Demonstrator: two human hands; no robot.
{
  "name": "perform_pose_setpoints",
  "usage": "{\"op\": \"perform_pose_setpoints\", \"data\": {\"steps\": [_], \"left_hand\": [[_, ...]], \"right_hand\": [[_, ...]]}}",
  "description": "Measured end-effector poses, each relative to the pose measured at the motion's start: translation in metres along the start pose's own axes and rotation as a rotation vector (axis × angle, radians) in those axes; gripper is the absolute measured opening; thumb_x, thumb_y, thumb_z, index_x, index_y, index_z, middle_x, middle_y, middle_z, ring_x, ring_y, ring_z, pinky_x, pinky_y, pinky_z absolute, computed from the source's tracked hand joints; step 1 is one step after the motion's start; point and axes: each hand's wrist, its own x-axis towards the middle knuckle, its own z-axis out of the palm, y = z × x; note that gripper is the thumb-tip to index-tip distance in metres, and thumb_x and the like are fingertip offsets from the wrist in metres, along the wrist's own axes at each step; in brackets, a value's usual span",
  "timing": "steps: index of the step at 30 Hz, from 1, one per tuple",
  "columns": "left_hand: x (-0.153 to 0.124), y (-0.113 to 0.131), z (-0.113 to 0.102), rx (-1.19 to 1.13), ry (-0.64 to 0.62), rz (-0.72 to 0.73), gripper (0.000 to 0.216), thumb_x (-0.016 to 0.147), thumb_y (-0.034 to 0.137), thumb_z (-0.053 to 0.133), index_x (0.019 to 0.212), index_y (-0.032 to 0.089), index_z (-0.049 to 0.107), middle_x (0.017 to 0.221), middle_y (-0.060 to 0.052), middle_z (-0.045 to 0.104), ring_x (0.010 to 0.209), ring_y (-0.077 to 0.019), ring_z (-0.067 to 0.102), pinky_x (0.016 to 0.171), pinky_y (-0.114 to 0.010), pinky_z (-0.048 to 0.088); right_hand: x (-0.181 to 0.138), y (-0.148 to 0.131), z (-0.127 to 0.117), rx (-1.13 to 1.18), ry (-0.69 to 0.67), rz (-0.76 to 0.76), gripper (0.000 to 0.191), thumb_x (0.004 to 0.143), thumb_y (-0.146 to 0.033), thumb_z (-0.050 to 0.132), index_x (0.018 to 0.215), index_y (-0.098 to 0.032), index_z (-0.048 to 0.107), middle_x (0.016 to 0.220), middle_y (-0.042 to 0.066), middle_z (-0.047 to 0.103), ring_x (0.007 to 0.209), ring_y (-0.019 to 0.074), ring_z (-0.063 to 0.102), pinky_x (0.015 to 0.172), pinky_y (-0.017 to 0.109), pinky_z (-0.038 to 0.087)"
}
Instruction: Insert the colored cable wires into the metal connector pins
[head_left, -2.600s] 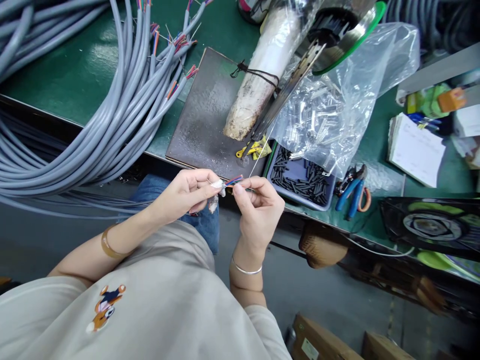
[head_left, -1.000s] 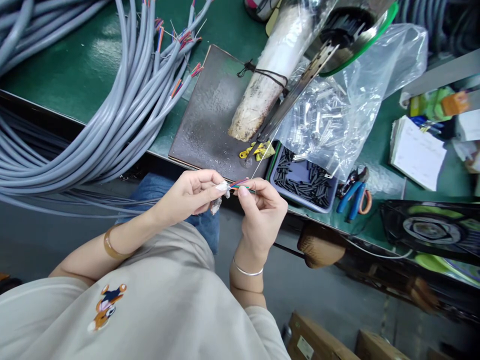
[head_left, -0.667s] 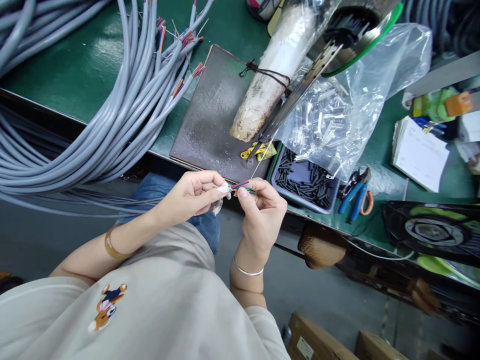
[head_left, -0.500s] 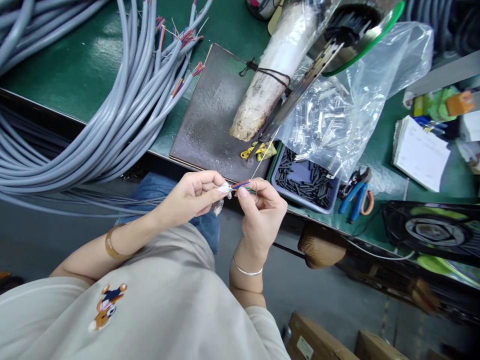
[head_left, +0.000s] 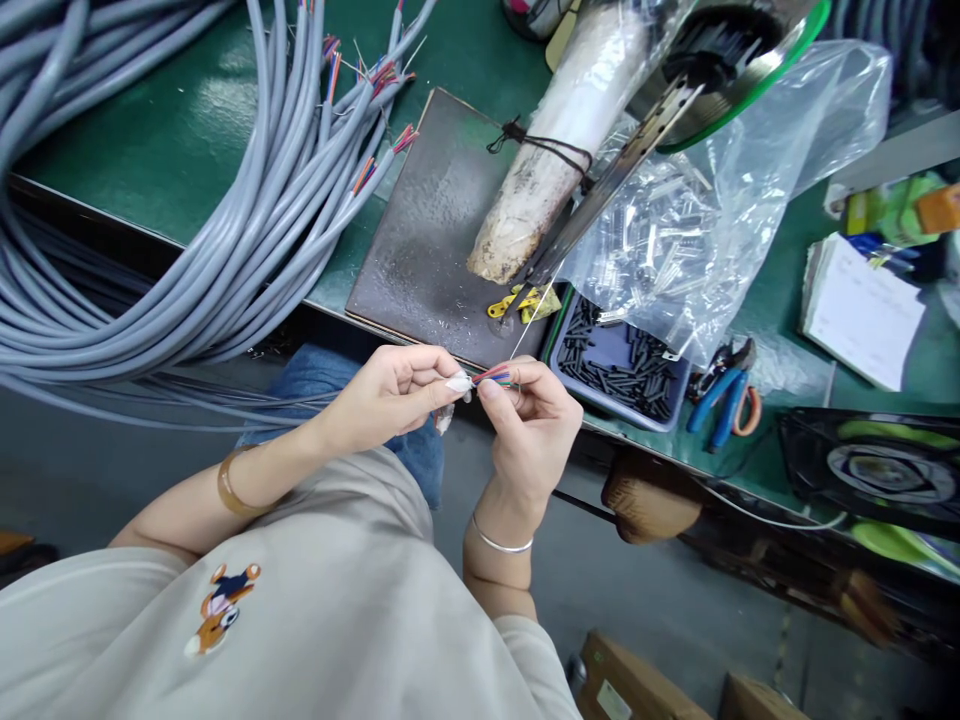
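Note:
My left hand [head_left: 390, 395] is closed in a pinch on the stripped end of a grey cable, where a scrap of whitish foil wrap [head_left: 457, 383] sticks out. My right hand [head_left: 529, 425] pinches the thin coloured wires [head_left: 495, 376] that fan out of that end. Both hands meet just in front of the bench edge, above my lap. A fine bare strand [head_left: 525, 325] runs up from the wires toward the bench.
A thick bundle of grey cables [head_left: 225, 230] loops over the green bench [head_left: 150, 130]. A dark metal plate [head_left: 435, 230], a wrapped cone-shaped tool [head_left: 555, 160], a bag of small parts [head_left: 675, 230], a tray of black sleeves [head_left: 619, 360] and blue pliers [head_left: 716, 400] lie beyond.
Both hands keep their pinch at the cable end; the right fingers have shifted slightly along the coloured wires. The view has drifted a little.

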Motion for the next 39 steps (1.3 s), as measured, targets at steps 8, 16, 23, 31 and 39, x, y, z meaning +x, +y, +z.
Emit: {"op": "perform_pose_setpoints", "data": {"steps": [8, 16, 23, 31, 39], "left_hand": [[0.001, -0.006, -0.005, -0.159, -0.101, -0.076, 0.047, 0.081, 0.057, 0.079, 0.079, 0.015, 0.057, 0.058, 0.002, 0.064, 0.034, -0.0017, 0.036, 0.034, -0.016, 0.02], [0.001, 0.0, -0.002, 0.024, -0.032, 0.011, 0.045, 0.081, 0.055, 0.079, 0.081, 0.014, 0.062, 0.057, 0.002, 0.06, 0.04, -0.0032, 0.038, 0.038, -0.017, 0.026], [0.0, 0.002, -0.005, 0.087, -0.051, 0.051, 0.033, 0.086, 0.043, 0.076, 0.084, 0.012, 0.067, 0.058, 0.002, 0.061, 0.043, -0.0038, 0.039, 0.04, -0.017, 0.029], [-0.001, 0.002, -0.006, 0.175, -0.038, 0.102, 0.015, 0.087, 0.028, 0.072, 0.083, 0.013, 0.072, 0.062, 0.001, 0.064, 0.051, -0.0068, 0.052, 0.045, -0.016, 0.037], [-0.002, 0.0, -0.006, 0.276, -0.015, 0.194, 0.017, 0.09, 0.027, 0.07, 0.085, 0.012, 0.074, 0.067, -0.001, 0.066, 0.058, -0.0088, 0.056, 0.054, -0.018, 0.046]], "right_hand": [[-0.003, 0.0, 0.003, -0.097, 0.047, -0.159, 0.009, 0.087, -0.03, 0.077, 0.082, -0.025, 0.072, 0.08, -0.001, 0.068, 0.05, 0.0068, 0.036, 0.044, 0.025, 0.025], [-0.003, 0.003, 0.002, -0.053, 0.032, -0.091, 0.013, 0.086, -0.034, 0.075, 0.081, -0.024, 0.071, 0.077, -0.001, 0.064, 0.053, 0.0088, 0.042, 0.046, 0.025, 0.029], [-0.003, 0.001, 0.0, -0.015, 0.011, -0.089, 0.011, 0.087, -0.033, 0.076, 0.081, -0.024, 0.072, 0.077, -0.001, 0.067, 0.052, 0.0079, 0.042, 0.045, 0.024, 0.03], [-0.006, -0.002, -0.005, -0.091, 0.023, -0.07, 0.015, 0.085, -0.035, 0.077, 0.078, -0.023, 0.072, 0.075, -0.001, 0.067, 0.052, 0.0083, 0.042, 0.045, 0.024, 0.029], [-0.004, -0.006, -0.01, -0.089, -0.004, -0.027, 0.005, 0.083, -0.027, 0.078, 0.081, -0.023, 0.075, 0.077, -0.001, 0.069, 0.048, 0.0058, 0.035, 0.042, 0.023, 0.025]]}}
